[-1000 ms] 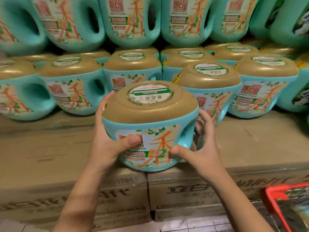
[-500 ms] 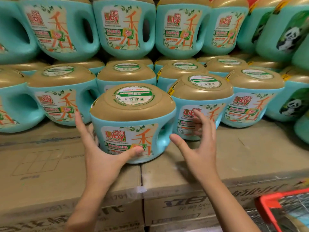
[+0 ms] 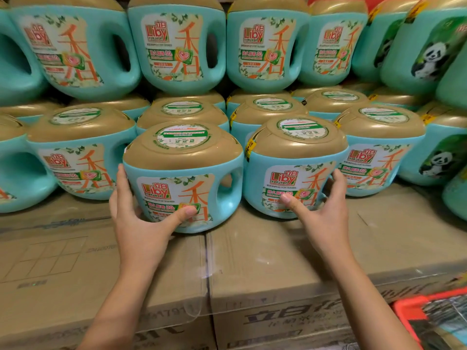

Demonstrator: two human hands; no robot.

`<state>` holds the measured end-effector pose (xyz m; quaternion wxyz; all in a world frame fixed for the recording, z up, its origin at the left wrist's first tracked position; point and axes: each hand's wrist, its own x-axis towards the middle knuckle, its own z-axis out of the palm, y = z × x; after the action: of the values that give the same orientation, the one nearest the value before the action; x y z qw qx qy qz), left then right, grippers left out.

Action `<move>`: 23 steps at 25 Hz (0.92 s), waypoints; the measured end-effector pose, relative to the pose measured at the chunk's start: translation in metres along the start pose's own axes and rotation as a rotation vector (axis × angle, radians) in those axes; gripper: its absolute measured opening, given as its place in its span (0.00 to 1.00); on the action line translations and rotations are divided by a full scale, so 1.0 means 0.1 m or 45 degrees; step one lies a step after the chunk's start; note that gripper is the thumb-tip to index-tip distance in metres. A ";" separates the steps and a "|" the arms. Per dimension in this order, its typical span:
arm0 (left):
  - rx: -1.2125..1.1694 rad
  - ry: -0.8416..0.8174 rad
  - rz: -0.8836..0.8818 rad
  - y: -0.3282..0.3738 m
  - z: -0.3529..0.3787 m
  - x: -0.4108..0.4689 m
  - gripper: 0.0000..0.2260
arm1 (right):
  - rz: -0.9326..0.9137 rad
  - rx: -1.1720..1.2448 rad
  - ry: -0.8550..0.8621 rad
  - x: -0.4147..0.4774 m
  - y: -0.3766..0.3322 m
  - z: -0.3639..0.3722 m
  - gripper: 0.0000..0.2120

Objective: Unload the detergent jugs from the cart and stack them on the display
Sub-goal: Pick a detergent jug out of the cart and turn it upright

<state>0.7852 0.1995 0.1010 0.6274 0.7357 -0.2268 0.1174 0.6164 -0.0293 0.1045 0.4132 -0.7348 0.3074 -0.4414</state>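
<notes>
I look onto the display (image 3: 177, 54), tiers of teal jugs with gold caps stacked on a base of cardboard cartons (image 3: 265, 261). Only a red corner of the cart (image 3: 406, 309) shows at lower right, on the right hand's side. The placed jug (image 3: 182, 180) stands upright on the cartons, cap up, label towards me and handle opening to the right, just beside a neighbouring jug (image 3: 295, 170). It lies directly ahead of the left hand (image 3: 141, 223), which is the nearer hand. That hand is spread wide, with straight fingers flat on the jug's left flank and the thumb pressing the front label; it grips nothing. The right hand (image 3: 326, 213) is likewise spread and holds nothing, its thumb against the neighbour's label and its fingers round that jug's right side. I cannot confirm firm contact there from this angle. A second ago both hands clasped the jug at the cartons' front edge. Half a second ago the right hand hung free by the handle. The jug now sits further back, level with its neighbour.
</notes>
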 end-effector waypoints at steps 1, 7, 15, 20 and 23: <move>0.044 0.002 -0.020 0.01 0.02 -0.01 0.60 | -0.004 -0.001 0.022 -0.01 0.01 0.01 0.45; 0.144 -0.001 -0.061 0.08 0.10 -0.10 0.62 | -0.069 -0.047 0.097 -0.08 0.03 0.12 0.45; 0.099 0.292 0.243 0.28 0.11 -0.30 0.35 | -0.114 -0.038 0.171 -0.16 0.00 0.03 0.40; -0.356 -0.021 0.275 0.60 0.28 -0.63 0.08 | -0.133 0.055 0.342 -0.47 0.09 -0.34 0.12; -0.512 -0.375 0.074 0.80 0.55 -0.88 0.07 | -0.051 0.041 0.420 -0.71 0.15 -0.66 0.07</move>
<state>0.6644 0.1537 0.1202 0.7177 0.5983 -0.3558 -0.0205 0.5255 -0.0004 0.0805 0.3600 -0.6516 0.3492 -0.5691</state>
